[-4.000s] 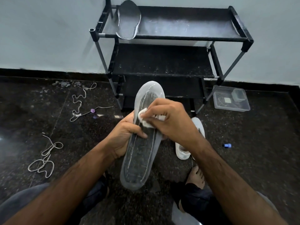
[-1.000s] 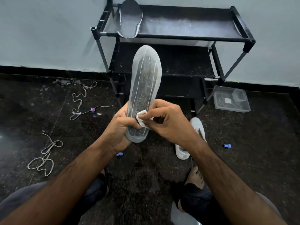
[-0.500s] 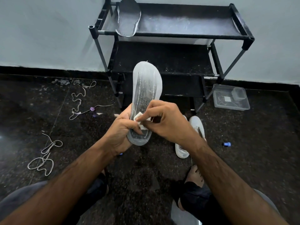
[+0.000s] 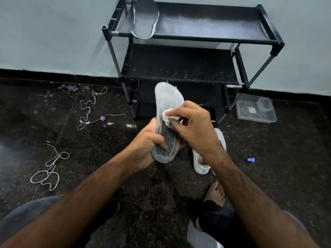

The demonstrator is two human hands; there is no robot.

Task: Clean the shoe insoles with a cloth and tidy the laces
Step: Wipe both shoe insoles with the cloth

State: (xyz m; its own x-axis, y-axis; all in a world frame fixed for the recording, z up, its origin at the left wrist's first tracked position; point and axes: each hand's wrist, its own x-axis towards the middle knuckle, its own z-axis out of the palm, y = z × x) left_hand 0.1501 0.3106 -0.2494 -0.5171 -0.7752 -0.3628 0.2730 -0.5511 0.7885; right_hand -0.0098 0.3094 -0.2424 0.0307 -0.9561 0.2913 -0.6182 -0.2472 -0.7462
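The cloth [image 4: 167, 116], pinched in the right hand [image 4: 192, 129], has been moved from the heel up to mid-insole [image 4: 165, 120], whose heel is kept gripped by the left hand [image 4: 146, 146] above the floor [image 4: 268, 158], so wiping is judged ongoing.

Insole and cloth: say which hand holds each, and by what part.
The left hand grips the insole at its near, lower end. The right hand pinches the cloth, bunched in its fingers, against the insole's middle.
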